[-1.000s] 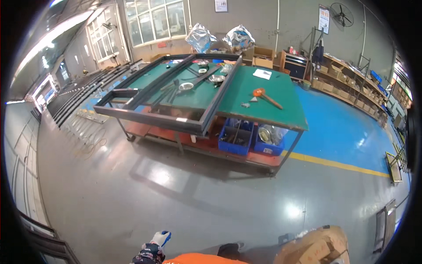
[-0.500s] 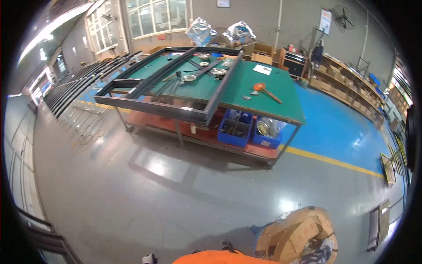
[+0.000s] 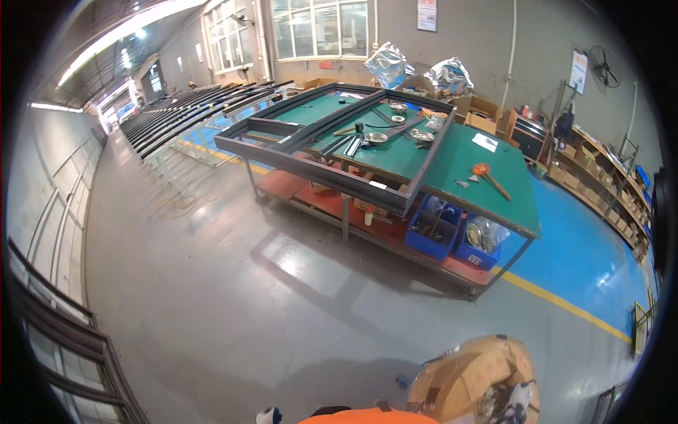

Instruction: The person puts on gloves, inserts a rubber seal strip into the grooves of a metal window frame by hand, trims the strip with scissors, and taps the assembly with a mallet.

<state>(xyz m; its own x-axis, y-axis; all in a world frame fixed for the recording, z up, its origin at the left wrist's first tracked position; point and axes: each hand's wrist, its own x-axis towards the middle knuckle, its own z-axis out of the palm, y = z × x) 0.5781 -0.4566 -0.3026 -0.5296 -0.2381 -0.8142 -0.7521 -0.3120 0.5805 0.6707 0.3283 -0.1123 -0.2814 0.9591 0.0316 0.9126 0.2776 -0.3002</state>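
At the lower edge, left of my orange clothing [image 3: 367, 417], a small white and dark shape [image 3: 268, 415] looks like part of my gloved left hand. Its fingers are hidden, and nothing shows in it. A crumpled brown cardboard bundle [image 3: 455, 385], rounded and open on one side, is at the lower right, close to my body. By its opening is a white and dark-blue shape [image 3: 521, 397], perhaps my gloved right hand; its fingers cannot be made out. Scraps fill the opening.
Ahead stands a green-topped table [image 3: 459, 145] with a dark metal frame [image 3: 318, 166], metal bowls [image 3: 376, 138] and an orange-headed mallet [image 3: 492, 181]. Blue bins [image 3: 432, 230] sit on its lower shelf. Dark profiles [image 3: 205, 106] lie on racks far left; framed panels [image 3: 70, 346] stand near left.
The table and wall have shifted right in view, and the framed panels at left show more. The cardboard bundle stays at almost the same place in view. The left white shape moved slightly right.
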